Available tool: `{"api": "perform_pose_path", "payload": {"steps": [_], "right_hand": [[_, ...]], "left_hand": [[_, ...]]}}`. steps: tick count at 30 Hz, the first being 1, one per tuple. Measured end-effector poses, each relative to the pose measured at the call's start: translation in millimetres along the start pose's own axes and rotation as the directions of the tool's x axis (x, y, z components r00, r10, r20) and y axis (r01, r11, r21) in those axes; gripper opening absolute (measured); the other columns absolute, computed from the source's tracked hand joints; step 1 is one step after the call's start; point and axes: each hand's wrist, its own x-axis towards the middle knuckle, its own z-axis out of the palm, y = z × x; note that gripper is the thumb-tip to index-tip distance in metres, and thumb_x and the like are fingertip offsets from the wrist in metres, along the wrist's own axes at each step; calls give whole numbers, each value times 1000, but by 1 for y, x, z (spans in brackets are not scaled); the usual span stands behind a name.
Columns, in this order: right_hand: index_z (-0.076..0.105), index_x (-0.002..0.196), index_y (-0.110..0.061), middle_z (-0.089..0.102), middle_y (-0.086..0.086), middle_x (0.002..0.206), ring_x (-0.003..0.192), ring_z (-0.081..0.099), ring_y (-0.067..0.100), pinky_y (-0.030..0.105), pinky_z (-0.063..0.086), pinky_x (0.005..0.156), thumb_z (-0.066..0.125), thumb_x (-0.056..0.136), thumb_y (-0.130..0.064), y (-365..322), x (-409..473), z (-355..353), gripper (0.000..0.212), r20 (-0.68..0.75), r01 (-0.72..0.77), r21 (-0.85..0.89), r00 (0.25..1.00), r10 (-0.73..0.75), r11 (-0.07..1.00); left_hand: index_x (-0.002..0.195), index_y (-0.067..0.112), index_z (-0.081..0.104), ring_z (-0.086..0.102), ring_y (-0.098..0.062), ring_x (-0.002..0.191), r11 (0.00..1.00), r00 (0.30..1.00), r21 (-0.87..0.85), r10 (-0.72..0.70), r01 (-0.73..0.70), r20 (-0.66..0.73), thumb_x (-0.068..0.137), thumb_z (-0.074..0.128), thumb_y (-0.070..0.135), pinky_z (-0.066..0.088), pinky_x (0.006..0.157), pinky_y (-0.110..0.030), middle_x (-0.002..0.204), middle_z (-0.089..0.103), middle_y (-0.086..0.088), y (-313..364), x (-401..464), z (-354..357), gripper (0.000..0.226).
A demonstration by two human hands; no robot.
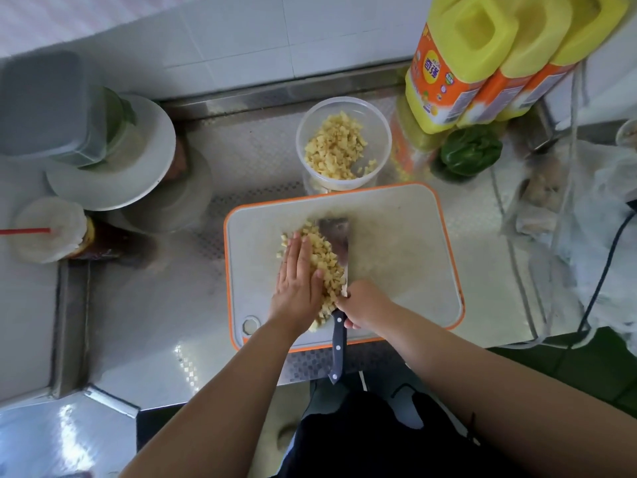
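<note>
A white cutting board with an orange rim (406,257) lies on the steel counter. A heap of small yellow diced pieces (325,260) sits on it, partly on the flat blade of a cleaver (336,236). My left hand (298,281) lies flat with straight fingers against the left side of the heap. My right hand (365,305) grips the cleaver where its blade meets the black handle (338,350), which sticks out over the counter's front edge. Behind the board stands a clear round tub (344,105) holding more of the same dice.
Yellow oil jugs (458,60) stand at the back right, a green pepper (470,153) below them. Plastic bags and cables (586,208) crowd the right. At the left are a white plate (138,174) with a grey-lidded box (44,105) and a lidded cup with a red straw (48,231).
</note>
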Motion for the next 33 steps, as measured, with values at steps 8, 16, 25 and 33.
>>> {"api": "perform_pose_path", "payload": {"steps": [8,16,25,33], "right_hand": [[58,85,-4,53,6,65,53,42,13,21,32,50,48,99,-15,2,-11,-40,20,108,-21,117,994,8,993],[53,67,-11,54,0,60,50,40,10,22,30,49,49,93,-5,19,-23,-81,28,179,-14,62,984,3,998],[60,74,-14,67,3,74,51,43,9,21,34,50,50,93,-6,20,-31,-108,23,302,7,68,953,-28,998],[61,76,-11,70,6,75,46,42,9,19,33,48,50,94,-5,5,-33,-143,22,314,7,112,948,-42,994]], "left_hand": [[155,14,29,10,0,149,985,994,-170,-35,17,-106,101,15,45,14,120,-23,163,21,5,2,3,-17,63],[142,11,50,34,-15,142,970,971,-234,-116,66,-208,96,20,37,28,117,-31,151,44,-2,-1,5,-27,61],[127,13,65,38,-10,139,949,959,-296,-176,106,-222,90,23,37,30,116,-30,142,52,4,7,6,-33,60],[126,17,64,33,0,138,921,951,-363,-229,143,-206,89,30,21,26,116,-25,137,50,14,9,12,-38,51]]}}
